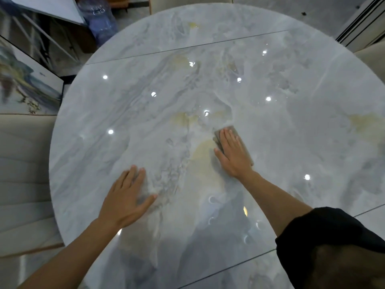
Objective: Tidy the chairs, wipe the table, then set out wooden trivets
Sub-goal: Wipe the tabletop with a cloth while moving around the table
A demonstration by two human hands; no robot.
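Note:
A round, glossy grey marble table point(291, 122) fills the view. My right hand point(233, 153) lies flat with straight fingers on a folded grey-brown cloth point(242, 140), pressing it onto the table near the middle. My left hand point(127, 197) rests flat on the bare tabletop to the left and nearer me, fingers straight and spread. No wooden trivets are in view.
A beige padded chair point(23, 174) stands against the table's left edge. Another chair back point(187, 2) shows at the far side and one point(373, 53) at the right. A blue water jug point(100, 19) and leaning picture panels point(27, 84) stand at the upper left.

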